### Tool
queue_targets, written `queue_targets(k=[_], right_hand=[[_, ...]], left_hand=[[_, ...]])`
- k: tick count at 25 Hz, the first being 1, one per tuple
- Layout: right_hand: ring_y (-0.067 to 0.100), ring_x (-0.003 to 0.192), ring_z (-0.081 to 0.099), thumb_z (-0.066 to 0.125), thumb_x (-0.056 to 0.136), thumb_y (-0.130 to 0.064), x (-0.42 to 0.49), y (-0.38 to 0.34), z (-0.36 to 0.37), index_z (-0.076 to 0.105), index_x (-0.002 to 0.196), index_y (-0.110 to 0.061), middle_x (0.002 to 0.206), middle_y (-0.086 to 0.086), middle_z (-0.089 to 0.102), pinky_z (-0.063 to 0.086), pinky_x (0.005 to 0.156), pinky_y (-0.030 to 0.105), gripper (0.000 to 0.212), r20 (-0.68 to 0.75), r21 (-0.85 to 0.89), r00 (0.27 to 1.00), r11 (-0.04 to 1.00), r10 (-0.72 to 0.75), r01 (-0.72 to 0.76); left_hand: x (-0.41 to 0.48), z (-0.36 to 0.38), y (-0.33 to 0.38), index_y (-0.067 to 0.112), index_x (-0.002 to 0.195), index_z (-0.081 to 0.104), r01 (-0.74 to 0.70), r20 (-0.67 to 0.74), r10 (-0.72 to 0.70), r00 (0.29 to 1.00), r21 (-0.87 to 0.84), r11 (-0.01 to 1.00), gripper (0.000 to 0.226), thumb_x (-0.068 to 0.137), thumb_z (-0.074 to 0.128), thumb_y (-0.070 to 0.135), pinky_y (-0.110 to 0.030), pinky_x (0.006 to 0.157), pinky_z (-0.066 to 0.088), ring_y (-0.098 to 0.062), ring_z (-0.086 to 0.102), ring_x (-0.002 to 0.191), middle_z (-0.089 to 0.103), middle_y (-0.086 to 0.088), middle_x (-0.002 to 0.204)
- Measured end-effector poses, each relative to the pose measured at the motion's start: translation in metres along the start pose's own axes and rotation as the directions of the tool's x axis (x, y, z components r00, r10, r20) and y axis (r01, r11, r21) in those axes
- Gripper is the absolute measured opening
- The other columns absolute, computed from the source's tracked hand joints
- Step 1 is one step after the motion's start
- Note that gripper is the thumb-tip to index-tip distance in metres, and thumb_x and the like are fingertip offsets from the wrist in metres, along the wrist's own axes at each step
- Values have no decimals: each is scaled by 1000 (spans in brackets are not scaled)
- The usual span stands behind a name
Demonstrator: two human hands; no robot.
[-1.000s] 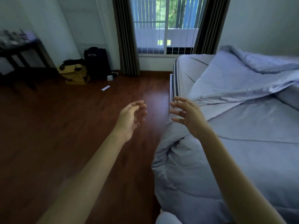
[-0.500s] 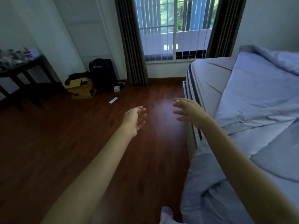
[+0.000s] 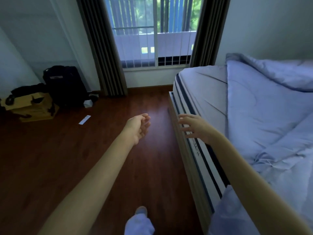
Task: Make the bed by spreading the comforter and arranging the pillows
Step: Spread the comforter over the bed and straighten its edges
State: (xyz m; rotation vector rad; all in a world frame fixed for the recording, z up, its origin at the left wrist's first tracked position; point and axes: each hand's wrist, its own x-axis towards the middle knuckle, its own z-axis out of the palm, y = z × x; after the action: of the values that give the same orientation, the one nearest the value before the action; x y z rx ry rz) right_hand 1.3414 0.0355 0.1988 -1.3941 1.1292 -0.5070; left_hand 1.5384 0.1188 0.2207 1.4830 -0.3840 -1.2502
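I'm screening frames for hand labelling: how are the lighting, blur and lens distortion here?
Head view: daylight comes from the window alone, so the room is dim and bluish, the floor nearly black at left. Head view: the left hand and right hand look softly smeared at the fingers. Head view: the wide lens bows the curtain and the mattress edge.

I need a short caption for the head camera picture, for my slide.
Left hand and right hand reach forward, open and empty, beside the bed; the blue comforter lies rumpled.
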Motion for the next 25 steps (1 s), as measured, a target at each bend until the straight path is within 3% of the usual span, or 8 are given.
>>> queue_targets(k=[4,8,11,14,17,19,22,25], right_hand=[[21,116,54,52,94,-35,67,-5,-25,39,141,-24,137,0,50,48,98,42,50,-168,29,983,997,78,-74],[22,120,52,50,95,-32,69,2,-68,41,140,-27,136,-2,49,48,98,41,45,-394,209,902,973,177,-100],[20,109,55,53,92,-30,46,32,-113,45,134,-29,130,0,55,47,90,40,43,-610,287,729,944,310,-161],[22,111,53,55,92,-27,21,65,-165,45,135,-28,128,4,56,45,88,40,45,-742,383,528,907,414,-174],[29,118,53,54,93,-23,5,97,-215,45,136,-23,126,6,54,46,86,40,44,-821,448,355,890,447,-86],[25,108,54,55,92,-22,3,122,-249,46,134,-21,122,6,54,44,79,35,43,-839,498,258,867,479,6],[21,92,57,60,85,-25,16,157,-285,49,131,-14,111,6,61,46,74,31,49,-862,505,73,860,501,72],[34,118,52,64,81,-23,44,194,-314,43,136,-9,134,18,52,41,99,40,60,-859,513,-96,845,504,-151]], left_hand=[[102,13,47,22,87,58,-24,152,3,988,137,990,27,94,37,8,-23,62,41,-8,59,71,63,8,84],[179,82,84,23,80,56,-74,258,4,966,261,963,28,94,37,8,-16,48,41,2,57,45,60,9,78],[200,175,69,23,88,55,-69,503,-147,852,385,920,25,97,35,12,-21,57,38,0,59,54,60,10,81],[195,269,36,23,88,55,-162,683,-326,654,547,821,26,99,32,16,-23,65,38,-6,57,75,60,11,89],[183,347,1,23,90,58,-203,734,-481,480,626,753,25,98,36,16,-24,70,41,-8,60,82,64,10,93],[178,390,-16,22,94,60,-156,705,-602,375,688,709,25,99,35,16,-26,72,44,-10,62,85,65,9,96],[187,438,-30,21,99,61,-191,649,-693,314,758,624,24,99,37,16,-27,75,47,-12,63,89,67,6,99],[204,489,-42,21,99,61,-252,629,-694,350,777,577,25,99,37,16,-27,76,47,-13,63,90,66,5,101]])
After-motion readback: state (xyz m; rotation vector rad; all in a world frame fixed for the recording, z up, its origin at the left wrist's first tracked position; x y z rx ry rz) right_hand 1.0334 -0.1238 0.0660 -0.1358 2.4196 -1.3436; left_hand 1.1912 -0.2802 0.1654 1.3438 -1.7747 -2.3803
